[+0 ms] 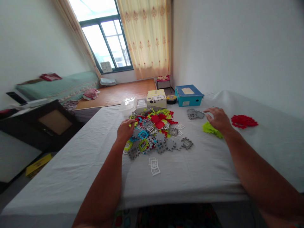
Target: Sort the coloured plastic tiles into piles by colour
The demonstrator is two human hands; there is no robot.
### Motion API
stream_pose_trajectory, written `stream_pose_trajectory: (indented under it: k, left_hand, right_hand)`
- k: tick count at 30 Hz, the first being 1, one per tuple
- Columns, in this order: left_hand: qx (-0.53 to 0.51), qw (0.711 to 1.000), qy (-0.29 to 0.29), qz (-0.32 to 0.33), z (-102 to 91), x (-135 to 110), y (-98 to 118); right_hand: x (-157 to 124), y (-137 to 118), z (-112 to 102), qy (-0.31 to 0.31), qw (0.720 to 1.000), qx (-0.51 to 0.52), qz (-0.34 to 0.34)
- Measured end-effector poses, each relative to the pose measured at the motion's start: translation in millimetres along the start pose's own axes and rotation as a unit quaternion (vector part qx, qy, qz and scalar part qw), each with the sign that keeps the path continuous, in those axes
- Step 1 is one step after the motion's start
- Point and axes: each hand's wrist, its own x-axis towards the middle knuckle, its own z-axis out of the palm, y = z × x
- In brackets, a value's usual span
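Observation:
A heap of flat toothed plastic tiles [155, 131], grey, red, lime, blue and white, lies mid-table on a white cloth. My left hand [125, 129] rests on the heap's left edge, fingers curled on a lime tile. My right hand [217, 118] hovers to the right, fingers spread and empty, between a small group of grey tiles [195, 114] and a stack of lime tiles [210, 129] partly hidden beneath it. A pile of red tiles [244, 121] sits further right. A couple of white tiles [154, 166] lie apart near the front.
At the table's far end stand a blue lidded box [188, 95], a cream carton [156, 98], a clear plastic tub [128, 106] and a small round tin [171, 99]. The cloth-covered table [71, 164] drops off at left. A bed [59, 87] and dark cabinet [42, 123] lie beyond.

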Motion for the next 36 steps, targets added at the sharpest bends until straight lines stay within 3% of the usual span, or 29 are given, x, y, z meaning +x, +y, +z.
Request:
stream_pose_trajectory:
  k: [3,5,7,12,15,18,21,25,28,31,36]
  left_hand:
    - [0.008,0.996,-0.073,-0.046,-12.6,0,-17]
    - [0.004,0.989,-0.149,-0.015,-15.3,-1,-26]
    - [0.006,0.982,-0.188,0.033,-13.1,-2,-32]
    - [-0.021,0.978,-0.190,0.083,-3.8,-2,-37]
    - [-0.062,0.977,-0.181,0.095,-9.2,1,-32]
    - [-0.112,0.979,-0.138,0.095,-21.5,3,-17]
    - [-0.201,0.966,-0.128,0.102,-25.5,-1,14]
    - [-0.294,0.924,-0.174,0.171,-2.2,-17,67]
    - [-0.339,0.909,-0.180,0.165,21.8,-32,96]
    - [-0.381,0.894,-0.187,0.145,31.9,-39,105]
    - [-0.381,0.903,-0.122,0.155,24.3,-27,83]
  right_hand:
    - [1,-2,4,0.014,0.999,0.037,-0.019]
    - [0,-4,5,0.011,0.998,0.064,-0.009]
    - [-1,-9,4,0.001,0.996,0.089,0.007]
    - [-3,-22,4,-0.021,0.993,0.120,0.008]
    - [-4,-30,4,-0.039,0.990,0.135,-0.002]
    - [-4,-50,0,-0.042,0.985,0.169,-0.018]
    - [-7,-91,-8,-0.047,0.970,0.234,-0.053]
    - [-23,-157,-16,-0.141,0.912,0.353,-0.155]
    - [-36,-187,-17,-0.173,0.878,0.402,-0.195]
    - [-33,-181,-14,-0.146,0.895,0.391,-0.158]
    - [25,-104,0,-0.031,0.943,0.322,0.083]
